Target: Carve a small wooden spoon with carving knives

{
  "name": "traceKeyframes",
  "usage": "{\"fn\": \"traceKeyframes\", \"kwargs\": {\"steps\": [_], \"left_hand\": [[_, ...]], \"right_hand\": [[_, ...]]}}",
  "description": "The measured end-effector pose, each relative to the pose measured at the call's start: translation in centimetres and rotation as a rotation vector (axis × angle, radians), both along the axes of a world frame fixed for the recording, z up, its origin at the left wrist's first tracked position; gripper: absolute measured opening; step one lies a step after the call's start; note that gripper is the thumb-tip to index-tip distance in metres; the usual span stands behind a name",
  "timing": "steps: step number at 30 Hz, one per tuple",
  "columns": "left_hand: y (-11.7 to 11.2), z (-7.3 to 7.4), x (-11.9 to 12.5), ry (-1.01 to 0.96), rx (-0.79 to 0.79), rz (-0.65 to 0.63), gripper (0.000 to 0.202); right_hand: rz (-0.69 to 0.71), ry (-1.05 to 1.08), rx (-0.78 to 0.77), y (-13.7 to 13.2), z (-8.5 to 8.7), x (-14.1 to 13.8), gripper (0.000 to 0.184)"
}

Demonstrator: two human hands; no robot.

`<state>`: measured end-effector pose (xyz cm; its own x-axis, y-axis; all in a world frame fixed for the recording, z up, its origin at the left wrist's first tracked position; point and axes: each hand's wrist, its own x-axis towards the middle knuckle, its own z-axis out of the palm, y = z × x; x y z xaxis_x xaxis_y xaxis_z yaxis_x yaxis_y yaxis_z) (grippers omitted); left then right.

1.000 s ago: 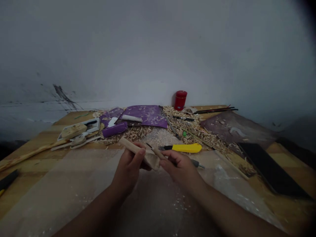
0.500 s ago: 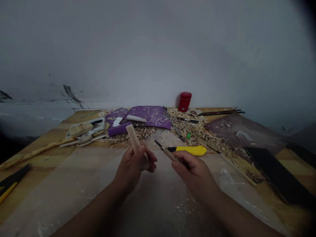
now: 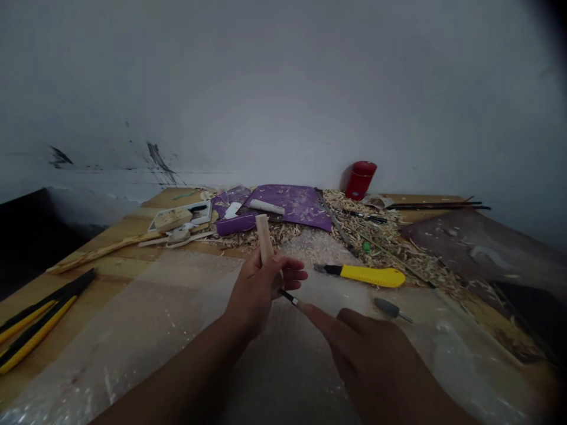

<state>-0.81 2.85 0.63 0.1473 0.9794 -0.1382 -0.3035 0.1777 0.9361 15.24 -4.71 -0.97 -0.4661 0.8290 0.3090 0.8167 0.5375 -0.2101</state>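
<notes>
My left hand is wrapped round a pale wooden piece, whose rounded handle end stands nearly upright above the fingers. My right hand is closed on a thin carving tool, its dark tip pointing left at the base of the wood just below my left fingers. Both hands hover over a clear plastic sheet spread on the wooden table.
A yellow utility knife and a small grey-handled tool lie right of the hands. Wood shavings, a purple mat, a red can and wooden offcuts sit behind. Black-and-yellow tools lie at the left edge.
My left hand has turned the wooden piece from lying slanted to standing upright. My right hand has drawn back toward me with the tool. The view has shifted so the table contents sit further right.
</notes>
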Motion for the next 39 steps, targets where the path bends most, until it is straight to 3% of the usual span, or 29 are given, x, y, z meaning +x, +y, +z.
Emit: {"fn": "traceKeyframes", "kwargs": {"steps": [5,10,18,24,39], "left_hand": [[0.0,-0.1,-0.1,0.098,0.028,-0.043,0.019],[-0.2,0.2,-0.2,0.166,0.027,-0.120,0.025],[-0.6,0.4,0.1,0.125,-0.050,-0.189,0.026],[-0.8,0.0,0.5,0.020,-0.119,-0.215,0.027],[-0.3,-0.1,-0.1,-0.078,-0.189,-0.233,0.029]], "right_hand": [[-0.008,-0.082,0.117,-0.1,-0.1,-0.1,0.048],[0.004,-0.175,0.131,-0.5,0.1,-0.4,0.055],[0.015,-0.160,0.206,-0.5,1.3,-0.9,0.049],[0.032,-0.175,0.157,-0.2,2.1,-0.7,0.034],[0.142,-0.201,0.271,0.7,0.6,0.2,0.030]]}}
